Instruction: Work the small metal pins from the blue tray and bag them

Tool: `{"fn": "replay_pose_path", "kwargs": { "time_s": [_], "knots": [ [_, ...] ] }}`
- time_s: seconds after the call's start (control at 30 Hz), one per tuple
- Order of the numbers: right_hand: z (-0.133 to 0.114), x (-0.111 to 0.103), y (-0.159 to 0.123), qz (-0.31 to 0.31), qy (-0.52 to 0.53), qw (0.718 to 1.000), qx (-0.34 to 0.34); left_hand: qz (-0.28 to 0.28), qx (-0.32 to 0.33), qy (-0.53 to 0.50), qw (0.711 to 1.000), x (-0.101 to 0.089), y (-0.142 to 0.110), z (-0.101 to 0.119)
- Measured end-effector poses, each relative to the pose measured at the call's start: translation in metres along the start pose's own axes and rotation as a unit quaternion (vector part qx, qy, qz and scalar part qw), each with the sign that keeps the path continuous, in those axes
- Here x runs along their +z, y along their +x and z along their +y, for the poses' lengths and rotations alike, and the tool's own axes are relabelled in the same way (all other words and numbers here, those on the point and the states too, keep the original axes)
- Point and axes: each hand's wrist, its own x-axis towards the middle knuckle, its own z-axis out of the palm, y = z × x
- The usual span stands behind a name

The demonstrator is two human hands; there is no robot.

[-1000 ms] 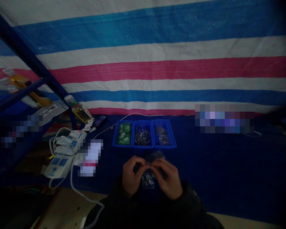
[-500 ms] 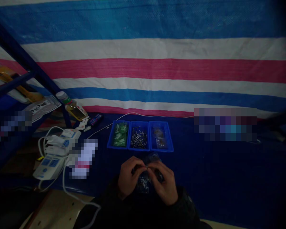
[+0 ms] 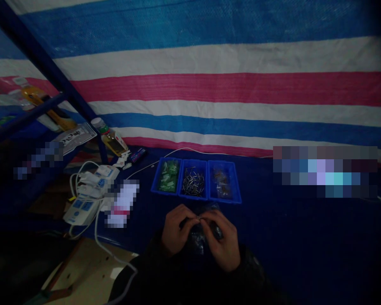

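My left hand (image 3: 178,231) and my right hand (image 3: 224,239) meet over the table, thumbs and forefingers pinched tip to tip. What they pinch is too small and dark to make out. Under and between them lies crumpled clear plastic (image 3: 197,243), perhaps bags, partly hidden by the fingers. Just beyond stand three joined blue trays. The left tray (image 3: 154,186) holds small green packets (image 3: 168,176). Many thin metal pins (image 3: 193,183) lie loose in the middle tray (image 3: 193,197). In the right tray (image 3: 236,186) are clear packets (image 3: 221,184) with small brownish contents.
On the left are a white power strip (image 3: 82,209) with plugs and cables, a blurred phone-like object (image 3: 123,203), a bottle (image 3: 114,142) and a small dark box (image 3: 138,155). A blue metal frame (image 3: 47,63) rises there. Striped sheeting (image 3: 209,89) hangs behind the blue table (image 3: 273,237).
The view has swung slightly left, so the trays and table items appear farther right. Both hands keep their fingertips together over the plastic.
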Motion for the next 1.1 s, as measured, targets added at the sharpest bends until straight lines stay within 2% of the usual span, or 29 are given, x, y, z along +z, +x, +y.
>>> {"fn": "replay_pose_path", "kwargs": {
  "time_s": [0.13,0.27,0.5,0.7,0.8,0.97,1.1],
  "knots": [
    [0.002,-0.003,0.001,0.000,-0.062,0.998,-0.014,0.009,0.020,-0.015,1.000,0.001,-0.001,-0.004],
    [0.005,-0.004,-0.001,0.012,-0.091,0.995,-0.027,0.011,0.000,-0.018,1.000,0.002,-0.002,-0.003],
    [0.008,0.001,-0.012,0.038,-0.076,0.995,-0.045,0.040,-0.012,0.022,0.999,-0.001,-0.005,-0.002],
    [0.005,0.001,-0.013,0.021,-0.040,0.999,-0.028,-0.024,-0.055,-0.033,0.998,-0.002,-0.012,0.001],
    [0.002,-0.004,-0.012,0.034,-0.042,0.998,-0.037,-0.039,-0.043,-0.066,0.996,-0.004,-0.010,0.006],
    [0.001,-0.008,-0.010,0.023,-0.053,0.996,-0.068,-0.016,-0.012,-0.037,0.999,-0.004,-0.006,0.005],
    [0.004,-0.001,-0.010,0.057,-0.035,0.997,-0.024,0.013,-0.024,-0.018,0.999,0.001,-0.007,0.001]
  ]
}}
